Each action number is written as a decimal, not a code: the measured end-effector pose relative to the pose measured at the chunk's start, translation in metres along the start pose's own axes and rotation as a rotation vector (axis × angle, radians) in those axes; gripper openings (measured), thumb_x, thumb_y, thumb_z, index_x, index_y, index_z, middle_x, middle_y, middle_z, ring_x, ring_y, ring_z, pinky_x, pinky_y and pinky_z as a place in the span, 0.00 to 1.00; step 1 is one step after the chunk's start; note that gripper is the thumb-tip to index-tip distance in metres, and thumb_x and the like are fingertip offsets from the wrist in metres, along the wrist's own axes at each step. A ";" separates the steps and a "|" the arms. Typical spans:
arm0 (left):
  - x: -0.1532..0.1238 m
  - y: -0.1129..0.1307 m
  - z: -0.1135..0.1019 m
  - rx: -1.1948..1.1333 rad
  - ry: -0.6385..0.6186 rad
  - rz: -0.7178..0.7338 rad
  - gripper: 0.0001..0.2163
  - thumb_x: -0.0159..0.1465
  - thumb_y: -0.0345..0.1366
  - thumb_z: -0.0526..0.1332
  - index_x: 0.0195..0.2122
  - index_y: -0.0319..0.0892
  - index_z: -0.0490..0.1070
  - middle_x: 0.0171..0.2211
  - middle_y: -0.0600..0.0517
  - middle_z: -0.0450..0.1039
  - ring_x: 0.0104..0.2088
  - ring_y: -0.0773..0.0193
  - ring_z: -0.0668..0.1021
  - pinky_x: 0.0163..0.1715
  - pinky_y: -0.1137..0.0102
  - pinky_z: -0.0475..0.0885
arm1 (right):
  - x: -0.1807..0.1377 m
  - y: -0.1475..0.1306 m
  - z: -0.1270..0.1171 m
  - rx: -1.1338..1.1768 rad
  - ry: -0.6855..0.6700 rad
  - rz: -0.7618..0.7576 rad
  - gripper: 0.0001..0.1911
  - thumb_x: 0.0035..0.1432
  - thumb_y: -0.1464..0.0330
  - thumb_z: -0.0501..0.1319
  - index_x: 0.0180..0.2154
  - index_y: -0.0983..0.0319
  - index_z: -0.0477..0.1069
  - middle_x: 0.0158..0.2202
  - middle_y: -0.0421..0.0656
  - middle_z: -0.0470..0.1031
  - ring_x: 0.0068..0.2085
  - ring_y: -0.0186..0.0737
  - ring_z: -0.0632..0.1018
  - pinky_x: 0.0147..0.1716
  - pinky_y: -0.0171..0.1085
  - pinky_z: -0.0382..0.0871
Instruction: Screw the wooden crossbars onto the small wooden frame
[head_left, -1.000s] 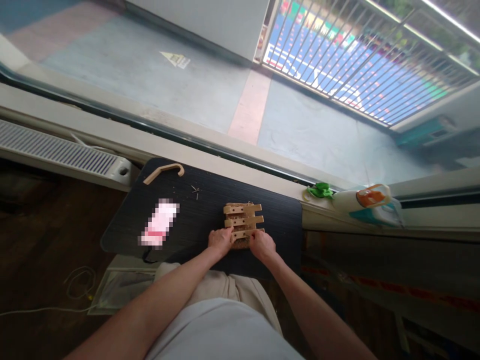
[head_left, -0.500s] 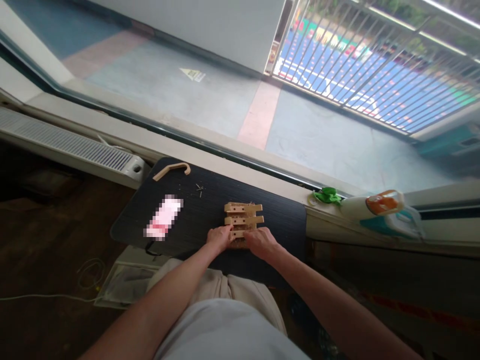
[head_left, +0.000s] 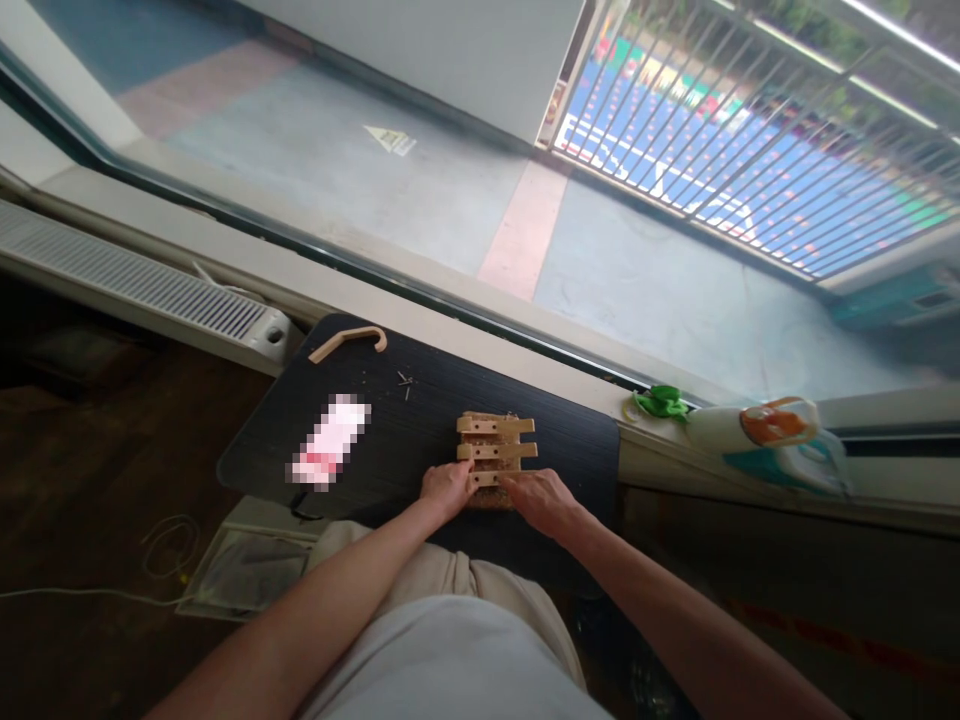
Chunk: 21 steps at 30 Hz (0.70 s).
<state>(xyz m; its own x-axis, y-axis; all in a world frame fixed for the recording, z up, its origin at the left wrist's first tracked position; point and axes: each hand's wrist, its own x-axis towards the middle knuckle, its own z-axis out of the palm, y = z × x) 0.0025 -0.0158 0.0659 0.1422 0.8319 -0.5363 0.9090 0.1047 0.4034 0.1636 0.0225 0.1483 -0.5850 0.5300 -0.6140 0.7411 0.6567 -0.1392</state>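
On a dark tabletop [head_left: 420, 450] sits a brown rough-looking block [head_left: 491, 500] with three pale wooden strips lying across it, one behind another. Each strip has small dark holes. My left hand [head_left: 448, 488] is closed on the left end of the nearest wooden strip [head_left: 486, 479]. At that strip's other end, my right hand [head_left: 544, 500] grips it with curled fingers, which hide the right end. Behind it lie the middle strip [head_left: 499, 451] and the far strip [head_left: 499, 426], untouched by either hand.
A hooked wooden piece [head_left: 349, 340] and several small screws or nails [head_left: 405, 380] lie on the table's left half, near a blurred-out pink rectangle [head_left: 330, 440]. Beyond the table's edge are a radiator [head_left: 150, 280], a windowsill, a green cloth-like item [head_left: 660, 402] and a bottle [head_left: 720, 425].
The whole scene has shifted slightly right and down in the picture as my head moved. Both hands stay at the nearest strip, with little visible change.
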 end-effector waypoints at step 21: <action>0.000 -0.001 -0.001 0.003 -0.040 0.011 0.12 0.58 0.41 0.55 0.43 0.48 0.64 0.39 0.52 0.74 0.40 0.61 0.75 0.38 0.69 0.66 | 0.021 -0.017 0.010 0.419 -0.083 0.638 0.16 0.54 0.65 0.47 0.36 0.60 0.72 0.38 0.48 0.75 0.39 0.43 0.75 0.34 0.37 0.65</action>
<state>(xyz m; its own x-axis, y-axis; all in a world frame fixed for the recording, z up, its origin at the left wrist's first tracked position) 0.0012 -0.0149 0.0661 0.1677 0.8107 -0.5609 0.9084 0.0940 0.4074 0.1421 0.0176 0.1297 0.0124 0.6852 -0.7283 0.9995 -0.0299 -0.0111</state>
